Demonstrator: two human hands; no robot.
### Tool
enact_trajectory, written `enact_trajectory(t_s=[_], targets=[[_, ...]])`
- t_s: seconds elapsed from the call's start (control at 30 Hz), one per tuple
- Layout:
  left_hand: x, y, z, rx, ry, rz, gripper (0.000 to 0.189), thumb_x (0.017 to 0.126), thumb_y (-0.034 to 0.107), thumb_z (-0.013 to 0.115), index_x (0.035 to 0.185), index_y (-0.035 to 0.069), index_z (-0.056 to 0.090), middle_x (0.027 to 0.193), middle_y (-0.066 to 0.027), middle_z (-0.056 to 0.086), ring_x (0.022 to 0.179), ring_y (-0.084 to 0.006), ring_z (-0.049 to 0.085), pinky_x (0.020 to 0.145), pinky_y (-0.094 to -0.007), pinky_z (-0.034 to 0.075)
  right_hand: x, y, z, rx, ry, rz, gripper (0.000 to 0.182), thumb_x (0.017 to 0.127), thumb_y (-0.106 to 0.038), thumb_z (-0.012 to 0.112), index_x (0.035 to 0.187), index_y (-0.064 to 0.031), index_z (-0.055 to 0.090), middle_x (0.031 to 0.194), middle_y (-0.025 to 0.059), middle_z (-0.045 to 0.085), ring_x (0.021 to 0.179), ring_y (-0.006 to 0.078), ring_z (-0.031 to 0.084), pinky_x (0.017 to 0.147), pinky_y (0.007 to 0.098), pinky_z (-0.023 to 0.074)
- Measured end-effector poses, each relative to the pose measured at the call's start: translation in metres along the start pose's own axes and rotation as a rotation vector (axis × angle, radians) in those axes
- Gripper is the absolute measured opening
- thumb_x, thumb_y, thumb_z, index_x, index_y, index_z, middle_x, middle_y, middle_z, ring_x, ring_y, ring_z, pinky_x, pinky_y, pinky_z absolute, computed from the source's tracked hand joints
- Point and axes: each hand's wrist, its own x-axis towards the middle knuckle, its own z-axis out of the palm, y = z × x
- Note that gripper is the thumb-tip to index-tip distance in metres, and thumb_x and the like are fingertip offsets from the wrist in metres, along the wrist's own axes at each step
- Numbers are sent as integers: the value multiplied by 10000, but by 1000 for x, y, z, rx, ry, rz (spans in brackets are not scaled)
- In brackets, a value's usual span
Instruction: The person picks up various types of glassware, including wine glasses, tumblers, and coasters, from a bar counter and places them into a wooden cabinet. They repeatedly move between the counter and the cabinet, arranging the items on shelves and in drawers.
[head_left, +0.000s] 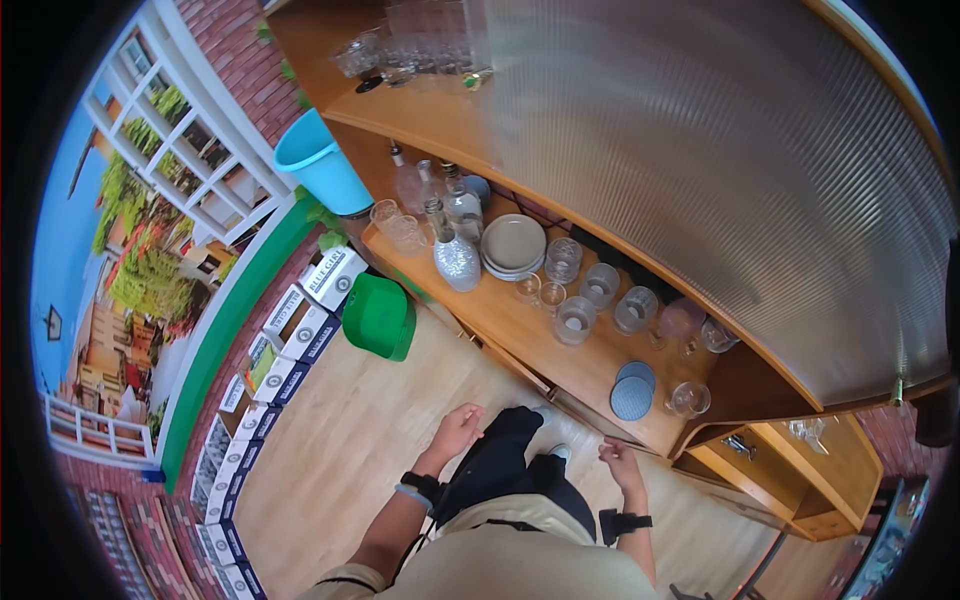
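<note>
My left hand (459, 431) hangs with nothing in it, thumb and fingers loosely apart, over the floor in front of the wooden cabinet (517, 341). Near the counter's front edge is my right hand (621, 459), empty, its fingers slightly curled. Closest to it on the counter lie two overlapping round blue coasters (631, 399), with a clear stemmed glass (688, 400) to their right. Further back stand several clear tumblers (575, 321) and two small glasses (527, 287). A stack of plates (514, 243) sits beside a silvery textured bottle (456, 261).
A ribbed translucent door (697, 150) covers much of the upper cabinet. Glassware (367, 60) stands on the upper shelf. A green bin (379, 316) and several cartons (281, 382) line the wall at left, with a light-blue bucket (322, 165) behind. Open shelves (795, 465) stand at right.
</note>
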Motion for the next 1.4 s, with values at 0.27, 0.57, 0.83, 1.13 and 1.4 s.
enact_trajectory(t_s=[0.27,0.57,0.83,1.13,1.4], targets=[[-61,-57,-63,-46,89,-127,228,959,216,507,1055,27,592,738,-53,626,612,-124,639,470,-228,445,-26,-17,2,-206,54,-178,414,863,-264,640,1163,13,570,883,103,661,819,153,622,747,291,488],[-12,-37,-100,-128,-117,57,237,956,233,527,1079,41,592,699,-37,619,549,-69,555,470,-204,401,-65,-35,78,-186,229,34,409,870,-262,637,1155,24,567,915,115,659,815,164,630,735,289,499],[-70,-157,-240,-138,187,-117,241,957,195,522,1125,34,582,861,-59,630,640,-104,613,460,-200,392,-44,-133,170,-426,26,-46,428,868,-319,619,1157,-6,577,919,147,687,869,267,661,797,338,509],[-72,-169,-337,54,411,-119,286,962,255,507,1064,-1,587,836,-68,624,630,-112,615,446,-207,391,-49,-134,209,-281,56,-15,402,867,-292,622,1140,0,578,876,139,685,833,270,659,785,342,505],[-22,-102,-248,29,115,-30,253,960,231,527,1089,20,578,783,-47,613,626,-93,609,458,-191,381,-44,-121,137,-249,206,-29,389,877,-304,611,1129,-9,599,900,135,675,845,260,652,788,344,507]])
